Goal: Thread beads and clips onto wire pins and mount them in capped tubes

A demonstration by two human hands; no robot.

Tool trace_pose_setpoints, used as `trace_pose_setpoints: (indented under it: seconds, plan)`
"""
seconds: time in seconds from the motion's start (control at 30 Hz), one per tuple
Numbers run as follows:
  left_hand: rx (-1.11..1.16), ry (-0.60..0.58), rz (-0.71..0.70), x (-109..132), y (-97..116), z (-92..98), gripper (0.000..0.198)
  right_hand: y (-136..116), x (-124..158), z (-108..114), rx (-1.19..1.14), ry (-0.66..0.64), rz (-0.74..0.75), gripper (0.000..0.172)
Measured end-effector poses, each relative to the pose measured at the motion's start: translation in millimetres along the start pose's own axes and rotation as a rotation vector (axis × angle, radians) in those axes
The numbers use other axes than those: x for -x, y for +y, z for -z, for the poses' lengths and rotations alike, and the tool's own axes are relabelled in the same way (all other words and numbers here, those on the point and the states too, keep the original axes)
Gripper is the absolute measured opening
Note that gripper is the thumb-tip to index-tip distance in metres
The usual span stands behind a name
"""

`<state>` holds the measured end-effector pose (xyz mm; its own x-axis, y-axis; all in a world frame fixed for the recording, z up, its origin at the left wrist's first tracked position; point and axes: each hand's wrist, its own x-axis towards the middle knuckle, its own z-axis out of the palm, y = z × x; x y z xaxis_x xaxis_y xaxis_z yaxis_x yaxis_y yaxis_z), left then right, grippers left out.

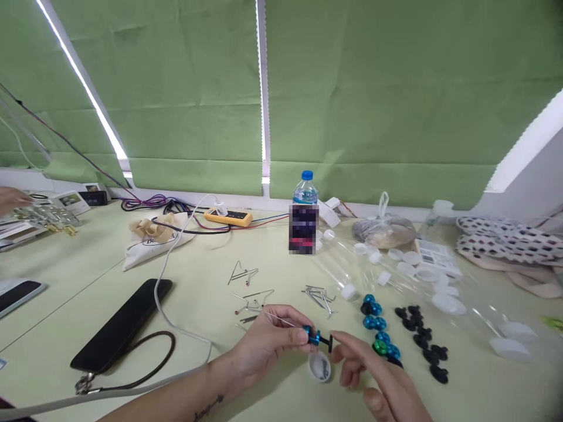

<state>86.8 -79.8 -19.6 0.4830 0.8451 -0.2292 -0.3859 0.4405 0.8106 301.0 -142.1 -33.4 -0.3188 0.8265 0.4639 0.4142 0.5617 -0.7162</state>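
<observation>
My left hand (268, 346) pinches a small blue metal part (313, 335) that has a thin wire sticking out to the left. My right hand (373, 375) meets it from the right, with thumb and forefinger closed on a small black piece (329, 343) at the part's end. Both hands hover over a white cap (319, 368) that holds tiny pieces. Just beyond lie several blue parts (373, 321), a green one (380, 347) and a row of black pieces (423, 340).
Bent wires (246, 293) and a pile of metal pins (320, 295) lie ahead. A black phone (123, 322) with a strap and white cable lies left. A water bottle (304, 214), white caps (413, 261), a yellow meter (229, 217) and bags stand farther back. Another person's hand (11, 199) is at far left.
</observation>
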Motion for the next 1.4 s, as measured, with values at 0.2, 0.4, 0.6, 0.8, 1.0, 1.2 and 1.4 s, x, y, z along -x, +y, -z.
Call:
trace_pose_setpoints:
  seconds: [0.2,0.4,0.6,0.8,1.0,1.2,1.4]
  plan:
    - [-0.015,-0.025,0.019,-1.0,-4.3,5.8,0.023,4.5,4.6,0.4,0.004,-0.031,-0.041,0.054]
    - [-0.023,-0.026,0.021,-3.8,-5.5,10.5,0.022,10.2,4.7,-1.6,0.025,-0.110,-0.037,0.051]
    - [-0.003,-0.042,0.026,-4.0,-7.3,10.8,0.021,10.5,3.9,-2.0,-0.017,-0.084,-0.049,0.053]
    - [-0.006,-0.032,0.043,-3.6,-6.8,10.5,0.022,5.1,2.2,0.0,-0.001,-0.115,-0.046,0.050]
    - [-0.022,-0.029,0.038,-3.9,-4.4,9.5,0.022,7.3,2.9,-3.5,-0.009,-0.088,-0.049,0.049]
    - [-0.033,-0.031,0.044,-4.8,-6.4,10.6,0.024,0.5,-4.0,-1.8,0.022,-0.076,-0.004,0.044]
    - [-0.032,-0.027,0.042,-3.6,-6.1,10.2,0.025,-3.2,-4.9,-2.0,0.038,-0.057,-0.016,0.043]
